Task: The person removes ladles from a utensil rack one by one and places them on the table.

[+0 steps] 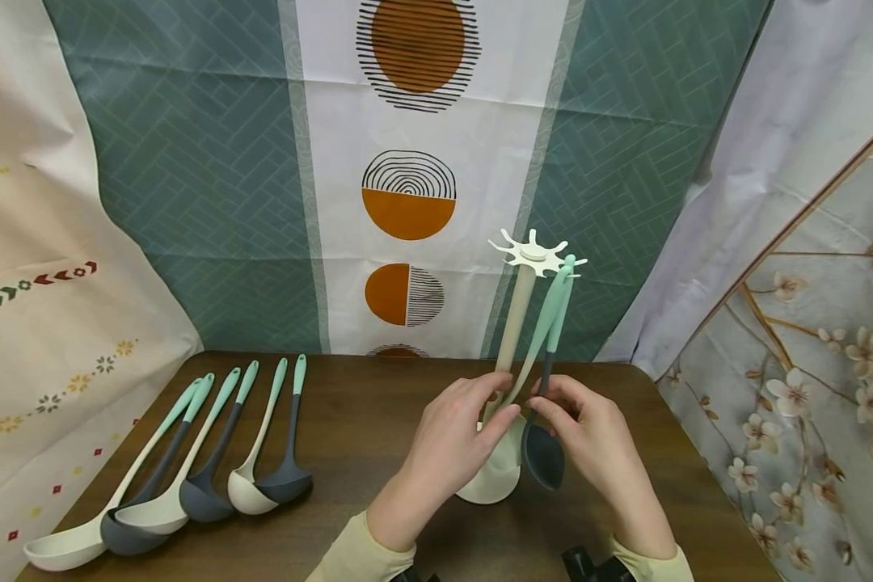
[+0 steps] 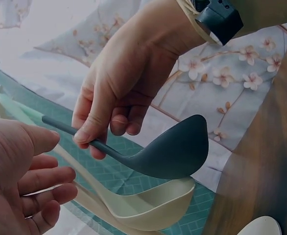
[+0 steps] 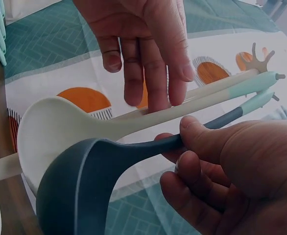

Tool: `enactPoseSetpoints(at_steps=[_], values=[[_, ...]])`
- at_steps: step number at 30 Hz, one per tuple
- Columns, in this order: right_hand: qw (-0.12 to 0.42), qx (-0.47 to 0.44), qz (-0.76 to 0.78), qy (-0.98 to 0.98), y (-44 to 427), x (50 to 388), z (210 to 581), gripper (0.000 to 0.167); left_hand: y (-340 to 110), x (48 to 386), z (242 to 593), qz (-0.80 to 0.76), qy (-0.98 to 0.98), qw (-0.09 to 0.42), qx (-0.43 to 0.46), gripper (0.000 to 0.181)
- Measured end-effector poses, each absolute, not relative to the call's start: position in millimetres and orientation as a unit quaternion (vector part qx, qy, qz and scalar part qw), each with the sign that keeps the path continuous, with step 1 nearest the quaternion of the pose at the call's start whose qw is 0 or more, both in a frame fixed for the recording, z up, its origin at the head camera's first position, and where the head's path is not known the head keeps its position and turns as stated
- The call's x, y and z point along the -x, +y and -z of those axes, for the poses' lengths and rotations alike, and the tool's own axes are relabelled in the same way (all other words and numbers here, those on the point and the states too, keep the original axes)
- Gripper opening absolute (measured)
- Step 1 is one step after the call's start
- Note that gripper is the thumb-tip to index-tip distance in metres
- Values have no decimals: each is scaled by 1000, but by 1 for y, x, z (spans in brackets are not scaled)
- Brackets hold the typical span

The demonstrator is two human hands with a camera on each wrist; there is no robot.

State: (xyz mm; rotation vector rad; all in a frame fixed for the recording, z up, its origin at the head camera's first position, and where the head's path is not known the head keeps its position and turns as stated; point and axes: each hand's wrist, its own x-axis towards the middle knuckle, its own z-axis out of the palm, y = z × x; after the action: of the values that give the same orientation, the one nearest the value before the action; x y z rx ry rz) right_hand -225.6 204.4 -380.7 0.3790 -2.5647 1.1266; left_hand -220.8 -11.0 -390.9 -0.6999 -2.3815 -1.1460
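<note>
A cream utensil stand [image 1: 512,323] rises at the right of the table, topped by a ring of hooks [image 1: 533,252]. Two ladles with mint handle ends hang side by side from it. My right hand [image 1: 589,428] pinches the shaft of the dark grey ladle [image 3: 80,186] between thumb and fingers, just above its bowl. Beside it hangs the cream ladle [image 2: 153,208], its bowl partly behind the grey one in the right wrist view. My left hand [image 1: 458,440] is by the stand's pole and the cream ladle's shaft, its fingers loosely extended and gripping nothing.
Several cream and dark grey ladles and spoons with mint handles, such as a cream ladle [image 1: 250,491], lie in a row on the left of the brown table [image 1: 364,412]. Patterned cloths hang behind and at both sides. The stand's round base [image 1: 491,485] sits between my hands.
</note>
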Motion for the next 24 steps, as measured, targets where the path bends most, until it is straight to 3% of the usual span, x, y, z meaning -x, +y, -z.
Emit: enactPoseSetpoints(at_steps=[24], values=[[151, -151, -382, -899, 208, 220, 376, 10, -5, 226, 396, 419, -845, 204, 264, 34]])
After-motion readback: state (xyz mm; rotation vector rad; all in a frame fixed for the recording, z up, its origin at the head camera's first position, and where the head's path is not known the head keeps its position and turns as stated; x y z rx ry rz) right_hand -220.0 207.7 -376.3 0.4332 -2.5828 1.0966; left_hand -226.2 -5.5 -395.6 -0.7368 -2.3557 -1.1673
